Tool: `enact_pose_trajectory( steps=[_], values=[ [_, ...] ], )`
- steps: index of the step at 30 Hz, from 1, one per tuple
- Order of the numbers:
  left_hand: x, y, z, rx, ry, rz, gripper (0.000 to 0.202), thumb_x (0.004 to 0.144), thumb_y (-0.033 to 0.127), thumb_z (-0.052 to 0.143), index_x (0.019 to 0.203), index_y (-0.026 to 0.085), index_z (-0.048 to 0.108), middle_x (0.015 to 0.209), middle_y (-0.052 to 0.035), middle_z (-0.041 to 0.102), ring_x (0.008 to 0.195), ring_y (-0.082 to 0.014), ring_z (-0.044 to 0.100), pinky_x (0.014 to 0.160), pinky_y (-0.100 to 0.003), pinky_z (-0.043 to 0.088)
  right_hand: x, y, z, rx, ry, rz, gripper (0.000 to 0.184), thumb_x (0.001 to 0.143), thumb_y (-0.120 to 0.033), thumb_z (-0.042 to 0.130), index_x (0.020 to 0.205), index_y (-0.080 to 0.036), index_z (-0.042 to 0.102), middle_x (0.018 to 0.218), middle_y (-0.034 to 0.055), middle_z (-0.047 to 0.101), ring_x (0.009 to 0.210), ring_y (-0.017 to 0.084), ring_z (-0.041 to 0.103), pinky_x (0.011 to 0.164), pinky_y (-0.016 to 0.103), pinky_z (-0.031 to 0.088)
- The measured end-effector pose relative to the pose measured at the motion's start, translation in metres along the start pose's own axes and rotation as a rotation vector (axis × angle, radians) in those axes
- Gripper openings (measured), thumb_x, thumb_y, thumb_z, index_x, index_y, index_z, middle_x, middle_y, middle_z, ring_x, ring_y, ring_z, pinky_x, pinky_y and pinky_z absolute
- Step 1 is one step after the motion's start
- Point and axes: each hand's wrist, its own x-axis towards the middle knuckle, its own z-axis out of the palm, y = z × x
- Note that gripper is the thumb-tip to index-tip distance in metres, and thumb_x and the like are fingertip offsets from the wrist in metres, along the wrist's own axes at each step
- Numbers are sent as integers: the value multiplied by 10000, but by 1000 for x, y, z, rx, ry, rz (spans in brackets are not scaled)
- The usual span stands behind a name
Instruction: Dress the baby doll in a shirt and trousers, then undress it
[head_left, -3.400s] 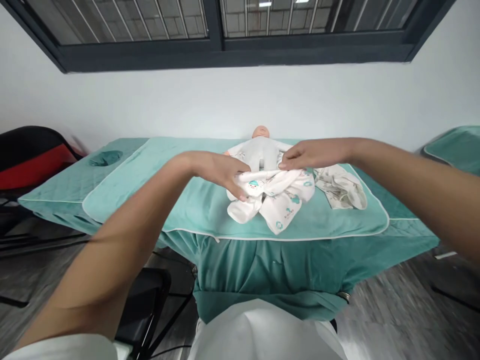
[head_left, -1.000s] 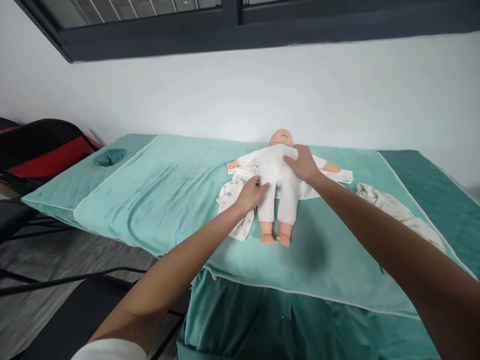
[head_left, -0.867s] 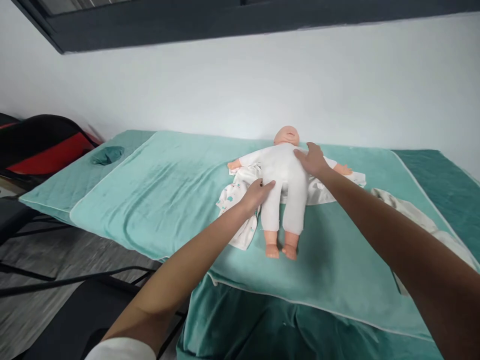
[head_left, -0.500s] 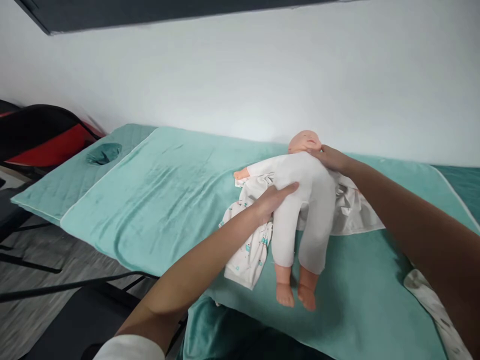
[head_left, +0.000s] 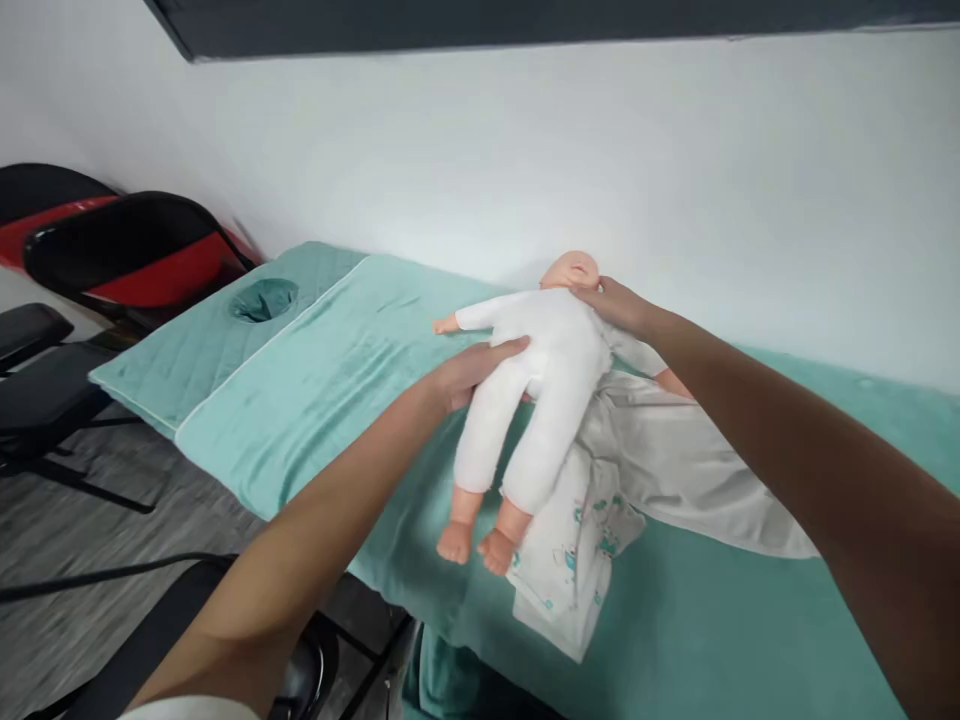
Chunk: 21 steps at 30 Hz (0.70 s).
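A baby doll (head_left: 551,335) with a white cloth body and bare plastic feet is held face up over the bed, its head toward the wall. My left hand (head_left: 484,370) grips the doll at the hip, thumb on top and the other fingers underneath. At its neck, my right hand (head_left: 615,305) holds the doll, with most fingers hidden behind the head and shoulder. White baby clothing (head_left: 570,560) with a teal print lies beside and partly under the doll's legs. A plain white cloth part (head_left: 675,460) spreads out to the right, under my right forearm.
The bed has a teal velvet cover (head_left: 352,350) and a face hole (head_left: 262,300) at its left end. Black and red folding chairs (head_left: 142,250) stand at the left. Another dark chair (head_left: 165,640) is at the near edge. A white wall (head_left: 487,150) runs behind.
Both hands have carried the doll leftward relative to the clothing, which now lies to the right of its legs. The camera view has turned somewhat left.
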Motion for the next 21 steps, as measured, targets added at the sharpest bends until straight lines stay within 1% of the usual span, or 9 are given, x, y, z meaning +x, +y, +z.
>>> enact_pose_trajectory(
  steps=[3,6,8,11,14,16,19,21],
  values=[
    [2,-4,-46,14,67,-54,598,779,630,642,1096,126,696,935,-137,765,853,-294,713,825,-486,597,27,-14,38,88,-90,-114,447,894,-472,650,1253,-207,646,1315,105,676,1235,348,614,1109,535,477],
    [4,-7,-82,20,80,-91,602,799,604,659,1112,90,683,906,-126,764,829,-277,699,834,-476,581,53,-19,68,127,-125,-145,481,881,-419,658,1297,-180,624,1351,105,657,1278,324,591,1159,530,427],
    [6,-8,-98,15,80,-84,599,801,574,679,1140,81,672,892,-117,764,834,-273,695,835,-467,571,70,-19,82,142,-124,-172,546,857,-420,680,1336,-172,593,1392,103,630,1316,308,564,1185,508,402],
    [10,-10,-113,9,85,-92,614,787,570,700,1175,95,662,867,-107,763,845,-277,695,821,-456,567,87,-18,97,168,-117,-227,622,837,-422,701,1384,-172,544,1454,95,580,1369,281,519,1218,465,363],
    [14,-15,-119,18,112,-121,626,837,603,645,1165,70,657,840,-105,758,855,-266,686,829,-453,553,92,-16,103,181,-108,-227,695,835,-446,710,1433,-171,488,1495,98,538,1404,283,479,1231,473,334],
    [14,-20,-120,24,129,-111,624,871,625,603,1129,60,666,830,-110,755,854,-255,677,848,-461,542,89,-12,101,171,-100,-181,767,837,-519,707,1471,-179,441,1517,107,511,1412,312,466,1221,514,338],
    [12,-26,-122,34,158,-67,650,844,687,608,1080,86,681,845,-115,760,869,-260,672,873,-473,543,75,3,85,43,-92,-29,874,807,-703,661,1473,-184,437,1552,148,458,1415,386,449,1176,581,371],
    [10,-29,-123,67,217,-49,653,807,715,630,1074,121,678,909,-109,766,906,-269,680,886,-458,549,63,19,70,-99,-86,65,887,792,-799,590,1429,-191,480,1562,167,441,1407,415,450,1136,596,405]
  ],
)
